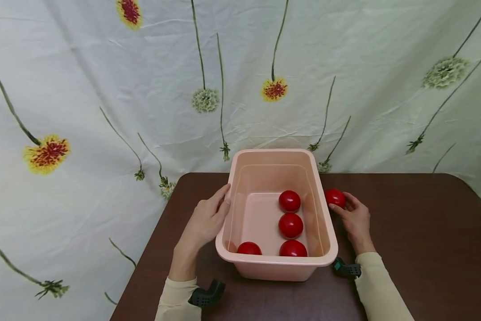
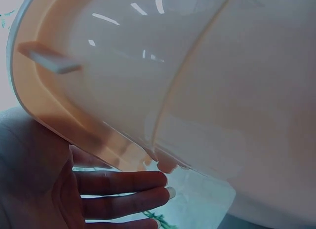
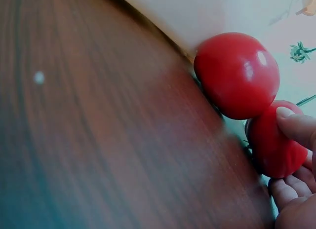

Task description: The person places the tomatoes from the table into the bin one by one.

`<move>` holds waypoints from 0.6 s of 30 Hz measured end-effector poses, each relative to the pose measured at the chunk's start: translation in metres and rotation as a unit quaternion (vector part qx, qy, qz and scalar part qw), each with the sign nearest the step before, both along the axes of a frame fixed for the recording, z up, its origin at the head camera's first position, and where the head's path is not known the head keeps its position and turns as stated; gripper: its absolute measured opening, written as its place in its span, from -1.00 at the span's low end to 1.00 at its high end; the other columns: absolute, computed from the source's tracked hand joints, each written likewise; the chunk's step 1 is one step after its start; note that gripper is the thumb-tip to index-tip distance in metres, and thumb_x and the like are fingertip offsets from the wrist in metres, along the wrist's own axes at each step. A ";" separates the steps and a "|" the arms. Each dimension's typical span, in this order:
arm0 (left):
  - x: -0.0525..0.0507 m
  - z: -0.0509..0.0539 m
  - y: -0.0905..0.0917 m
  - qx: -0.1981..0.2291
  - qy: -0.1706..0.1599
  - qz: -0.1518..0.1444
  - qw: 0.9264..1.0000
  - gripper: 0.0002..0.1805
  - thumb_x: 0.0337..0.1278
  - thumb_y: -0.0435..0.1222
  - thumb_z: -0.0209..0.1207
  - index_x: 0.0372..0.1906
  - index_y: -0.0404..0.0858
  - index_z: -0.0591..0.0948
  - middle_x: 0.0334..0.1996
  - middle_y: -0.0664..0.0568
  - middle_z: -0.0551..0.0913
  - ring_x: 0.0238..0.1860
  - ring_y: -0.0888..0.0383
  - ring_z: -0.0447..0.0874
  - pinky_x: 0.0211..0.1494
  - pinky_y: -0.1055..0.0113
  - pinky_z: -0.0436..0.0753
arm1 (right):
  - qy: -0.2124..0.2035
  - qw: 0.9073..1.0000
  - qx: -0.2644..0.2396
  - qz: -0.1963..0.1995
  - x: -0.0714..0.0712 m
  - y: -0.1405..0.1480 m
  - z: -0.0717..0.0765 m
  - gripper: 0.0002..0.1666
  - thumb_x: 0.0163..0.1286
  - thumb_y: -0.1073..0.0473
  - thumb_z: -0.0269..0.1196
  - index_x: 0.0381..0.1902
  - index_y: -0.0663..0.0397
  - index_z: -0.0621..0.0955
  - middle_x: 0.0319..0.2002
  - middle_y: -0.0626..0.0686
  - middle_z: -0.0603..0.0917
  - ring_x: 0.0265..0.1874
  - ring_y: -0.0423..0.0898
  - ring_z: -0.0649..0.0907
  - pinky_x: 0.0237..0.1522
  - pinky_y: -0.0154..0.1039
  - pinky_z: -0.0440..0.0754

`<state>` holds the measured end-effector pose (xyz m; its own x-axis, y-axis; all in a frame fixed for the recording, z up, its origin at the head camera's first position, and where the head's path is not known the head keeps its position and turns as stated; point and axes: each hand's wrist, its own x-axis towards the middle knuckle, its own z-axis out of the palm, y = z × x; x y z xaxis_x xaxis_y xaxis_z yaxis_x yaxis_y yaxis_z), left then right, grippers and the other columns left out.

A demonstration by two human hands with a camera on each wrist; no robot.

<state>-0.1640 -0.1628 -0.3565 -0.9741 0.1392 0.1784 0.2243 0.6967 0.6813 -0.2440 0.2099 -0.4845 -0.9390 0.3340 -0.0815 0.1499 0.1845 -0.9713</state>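
A pink plastic basin (image 1: 278, 259) stands on the table, with several red tomatoes (image 1: 290, 225) inside. My left hand (image 1: 205, 219) rests against the basin's left rim. Its fingers (image 2: 123, 182) reach out nearly straight beside the rim, and the thumb is hidden in the left wrist view. Just right of the basin, my right hand (image 1: 356, 220) holds a tomato (image 1: 334, 197) between thumb and fingers. Another tomato (image 3: 237, 76) touches the held tomato (image 3: 276, 140) and lies close to the basin's outer wall. In the head view that second tomato is hidden.
The dark brown table (image 1: 417, 232) extends to the right of the basin. A white cloth with printed flowers (image 1: 164, 67) hangs behind the table and down its left side. Dark wrist cameras (image 1: 207, 293) sit on both forearms.
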 end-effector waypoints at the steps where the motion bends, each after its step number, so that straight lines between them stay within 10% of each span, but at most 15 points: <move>1: 0.000 0.000 0.000 0.001 0.001 0.000 1.000 -0.46 0.47 -0.08 -0.08 0.47 -0.07 0.29 -0.17 -0.05 0.74 -0.24 0.16 0.74 -0.07 0.14 0.68 | -0.001 1.000 -0.003 -0.004 0.000 0.000 0.000 -0.18 0.28 0.22 0.34 0.46 0.06 0.29 0.42 0.20 0.34 0.39 0.13 0.39 0.32 0.00 0.38; 18: -0.002 -0.002 0.000 -0.009 0.014 0.005 1.000 -0.48 0.47 -0.10 -0.08 0.45 -0.06 0.31 -0.21 -0.05 0.74 -0.28 0.16 0.73 -0.07 0.14 0.68 | -0.004 0.997 -0.068 -0.037 0.006 0.000 0.013 -0.15 0.21 0.12 0.40 0.44 -0.03 0.35 0.41 0.13 0.38 0.36 0.09 0.44 0.32 -0.06 0.39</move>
